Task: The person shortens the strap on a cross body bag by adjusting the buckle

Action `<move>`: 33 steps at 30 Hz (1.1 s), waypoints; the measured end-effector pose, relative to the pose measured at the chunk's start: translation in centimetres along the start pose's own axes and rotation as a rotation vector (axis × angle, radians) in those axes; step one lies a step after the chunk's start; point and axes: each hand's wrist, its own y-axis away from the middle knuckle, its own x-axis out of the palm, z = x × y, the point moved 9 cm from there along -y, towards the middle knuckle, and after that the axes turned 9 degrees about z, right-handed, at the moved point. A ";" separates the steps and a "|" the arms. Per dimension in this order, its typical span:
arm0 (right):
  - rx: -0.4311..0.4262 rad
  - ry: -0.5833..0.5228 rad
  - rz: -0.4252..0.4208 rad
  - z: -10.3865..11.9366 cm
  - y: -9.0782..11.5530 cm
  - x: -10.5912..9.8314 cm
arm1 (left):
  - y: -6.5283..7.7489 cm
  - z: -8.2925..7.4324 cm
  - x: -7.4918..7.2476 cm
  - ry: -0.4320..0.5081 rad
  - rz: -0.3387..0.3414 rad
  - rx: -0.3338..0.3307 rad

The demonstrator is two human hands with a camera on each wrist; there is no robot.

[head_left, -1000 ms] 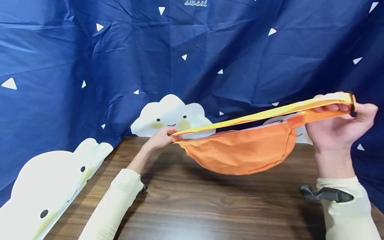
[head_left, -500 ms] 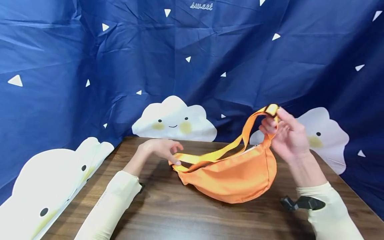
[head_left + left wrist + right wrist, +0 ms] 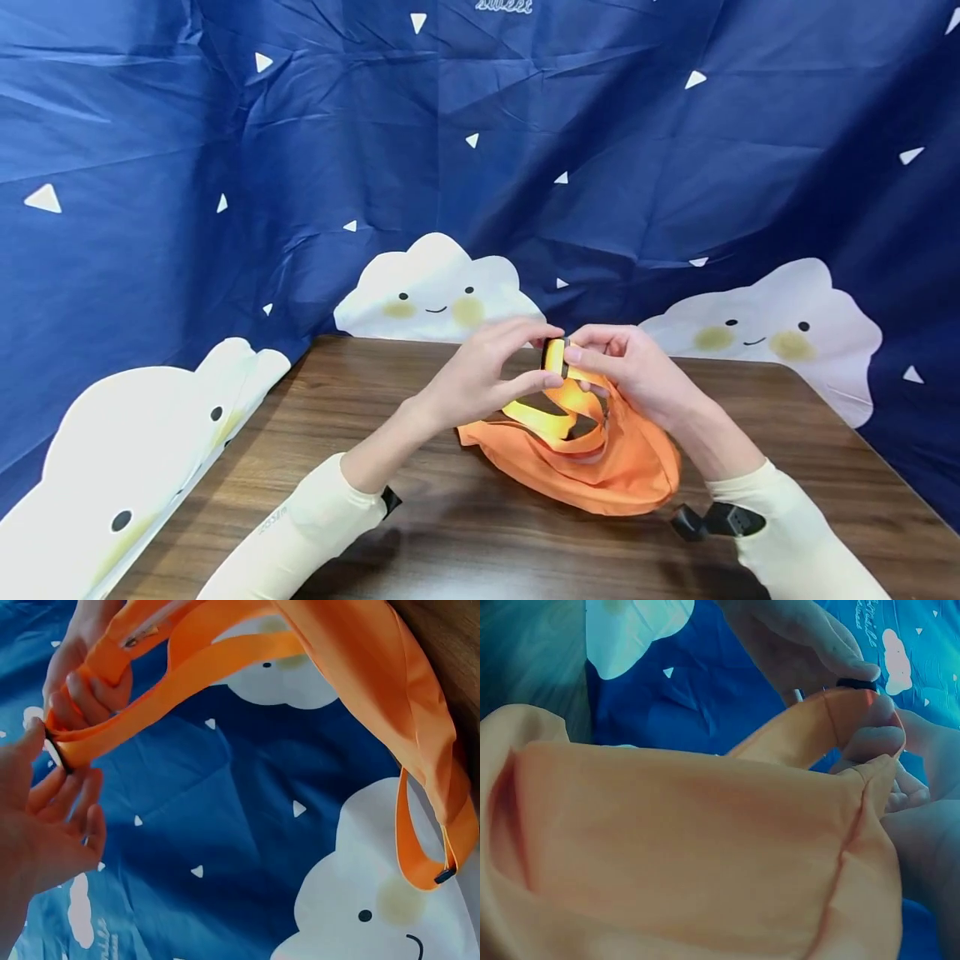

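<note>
An orange waist bag (image 3: 570, 487) hangs low over the table, its curved pouch sagging below both hands. Its strap (image 3: 542, 419), yellow-lit on one face, loops above the pouch. My left hand (image 3: 472, 375) pinches a black strap buckle (image 3: 566, 358) at its edges, thumb below and fingertips above. Close on the other side, my right hand (image 3: 637, 367) grips the strap beside that buckle, thumb on top. In the left wrist view a second black buckle (image 3: 445, 875) sits at the bag's far end. The pouch (image 3: 690, 840) hides much of the right wrist view.
A brown wooden table (image 3: 450, 533) lies beneath the bag. Blue cloth (image 3: 360, 125) with white triangles and smiling clouds hangs behind it and along the left side. Both sleeves carry black wrist mounts (image 3: 731, 518).
The right hand has come left and in toward the left hand, slackening the stretched strap. The left hand has left the bag's left end and now pinches the buckle. The bag has sunk lower.
</note>
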 end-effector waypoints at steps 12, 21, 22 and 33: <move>0.045 0.059 0.041 -0.2 0.4 -1.0 | 0.3 -0.1 -1.2 -0.195 -0.029 0.033; 0.021 0.019 0.003 0.1 0.4 -1.1 | 0.3 0.5 0.3 -0.180 0.046 -0.025; 0.015 0.016 0.012 0.2 0.4 -1.1 | 0.3 0.6 0.1 -0.147 0.032 -0.022; 0.041 0.092 0.006 0.1 0.5 -1.2 | 0.4 0.7 -1.2 0.042 -0.064 -0.042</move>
